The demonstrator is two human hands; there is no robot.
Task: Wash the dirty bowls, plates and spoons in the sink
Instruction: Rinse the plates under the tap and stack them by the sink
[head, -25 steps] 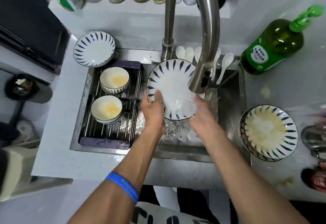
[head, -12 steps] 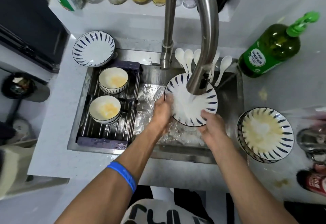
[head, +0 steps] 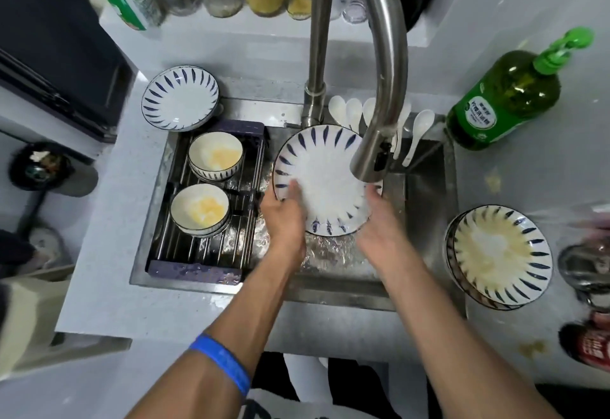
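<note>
hands (head: 325,220) hold plate (head: 325,180) (bottle (head: 501,101) label unreadable) under faucet (head: 373,95).

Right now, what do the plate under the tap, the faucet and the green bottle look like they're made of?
Plate: probably glazed ceramic, glossy white with blue painted strokes. Faucet: brushed metal, likely stainless steel, with a dull satin sheen. Green bottle: translucent plastic, it seems, with a pump top.

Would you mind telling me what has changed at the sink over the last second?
The plate went right under the faucet, then came back left and faces up more. The left hand and right hand kept hold of its edges throughout. The two bowls on the rack, the spoons and the dirty plates stayed put.
</note>
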